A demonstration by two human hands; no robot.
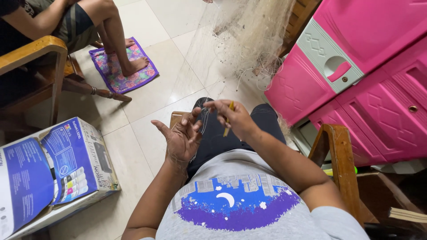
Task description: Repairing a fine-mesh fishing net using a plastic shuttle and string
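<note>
Head view: mending net (249, 35), right hand (235, 119) fingers clamped on yellow needle (228, 119), left hand (181, 138) fingers apart under mesh; next needs taut loop.

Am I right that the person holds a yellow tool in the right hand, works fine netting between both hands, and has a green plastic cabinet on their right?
Not quite: the cabinet is pink, not green, as the head view shows. The rest stands: the right hand holds a yellow tool, and netting runs between it and the left hand.
</note>
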